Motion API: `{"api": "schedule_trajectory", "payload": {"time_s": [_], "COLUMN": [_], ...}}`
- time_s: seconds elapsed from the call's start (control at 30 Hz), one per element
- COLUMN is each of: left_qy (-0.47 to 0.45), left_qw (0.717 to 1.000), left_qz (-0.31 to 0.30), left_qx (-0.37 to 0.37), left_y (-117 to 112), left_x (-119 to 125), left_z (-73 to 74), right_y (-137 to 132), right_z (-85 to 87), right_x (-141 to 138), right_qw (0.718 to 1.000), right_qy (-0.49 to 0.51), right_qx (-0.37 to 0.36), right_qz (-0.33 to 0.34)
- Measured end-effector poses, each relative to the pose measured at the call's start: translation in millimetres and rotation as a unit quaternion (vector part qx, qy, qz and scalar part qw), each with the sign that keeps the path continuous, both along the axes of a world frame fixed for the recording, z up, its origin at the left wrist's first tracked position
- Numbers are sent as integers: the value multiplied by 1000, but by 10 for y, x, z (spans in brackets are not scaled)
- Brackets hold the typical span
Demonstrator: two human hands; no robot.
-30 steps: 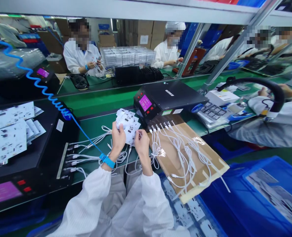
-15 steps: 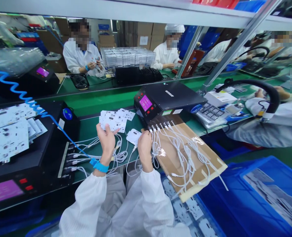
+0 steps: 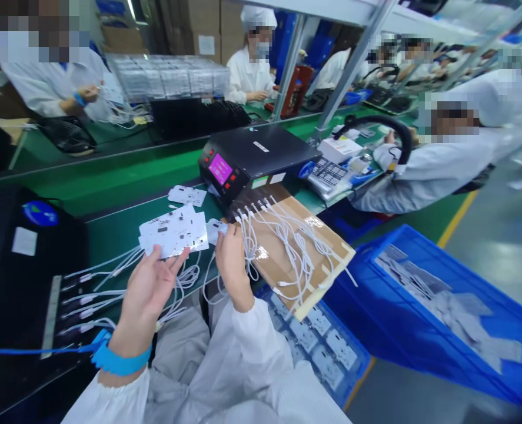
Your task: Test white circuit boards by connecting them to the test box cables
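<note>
My left hand (image 3: pixel 148 285) holds a white circuit-board panel (image 3: pixel 175 234) by its near edge, thumb and fingers pinching it above the green mat. My right hand (image 3: pixel 230 259) is closed on one small white board (image 3: pixel 215 228) just right of the panel. A single small board (image 3: pixel 187 195) lies flat on the mat farther back. White cables (image 3: pixel 287 241) run from a black tester box (image 3: pixel 254 156) with a pink screen across a brown cardboard sheet (image 3: pixel 326 247) beside my right hand. A blue wrist strap (image 3: pixel 119 360) circles my left wrist.
More white cables (image 3: pixel 97 282) fan out of a black unit (image 3: pixel 17 259) at the left. A blue bin (image 3: pixel 424 312) with white boards stands at the lower right, a tray of boards (image 3: pixel 318 341) beneath the bench. Other workers in white coats sit opposite and to the right.
My right hand has pulled one small board off the panel and the hands have moved apart, the left one carrying the panel left. The view has swung to the right.
</note>
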State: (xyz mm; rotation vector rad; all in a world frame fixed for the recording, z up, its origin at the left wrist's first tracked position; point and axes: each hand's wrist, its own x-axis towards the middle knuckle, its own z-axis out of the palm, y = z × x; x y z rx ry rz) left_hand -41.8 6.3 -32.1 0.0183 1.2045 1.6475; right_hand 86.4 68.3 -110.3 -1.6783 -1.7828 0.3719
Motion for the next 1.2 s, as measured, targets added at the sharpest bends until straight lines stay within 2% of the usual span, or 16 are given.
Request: {"api": "schedule_trajectory", "payload": {"time_s": [0.07,0.13,0.2,0.27,0.33,0.43,0.57,0.73,0.8,0.87,0.93,1.0,1.07,1.2], "left_qy": [-3,0,5,7,3,-7,9,19,31,51,73,87,94,93], "left_qw": [998,995,992,989,986,985,983,986,988,987,985,982,980,976], "left_qz": [-42,-76,-109,-140,-157,-163,-171,-159,-149,-152,-155,-150,-147,-155], "left_qx": [-39,-64,-68,-55,-45,-57,-66,-45,-35,-5,37,71,92,118], "left_y": [-47,-97,-147,-191,-228,-271,-306,-287,-261,-231,-197,-161,-128,-89], "left_x": [22,58,112,182,262,376,488,616,682,755,834,910,975,1053], "left_z": [-10,-41,-84,-129,-169,-229,-310,-355,-355,-358,-368,-381,-389,-376], "right_y": [-308,-605,-814,-900,-884,-790,-712,-668,-649,-642,-652,-677,-707,-730], "right_z": [65,113,125,96,32,-88,-188,-184,-153,-111,-74,-56,-62,-105], "right_x": [258,692,1252,1817,2259,2560,2505,2380,2314,2197,2033,1853,1699,1538], "right_qw": [993,976,973,976,964,946,953,966,978,978,950,924,928,952], "right_qy": [37,54,25,-70,-158,-215,-198,-120,-29,127,281,360,354,257], "right_qx": [75,119,121,97,75,30,-34,-77,-58,-53,-63,-56,-13,117], "right_qz": [89,176,194,183,199,241,226,215,199,157,125,112,112,116]}}
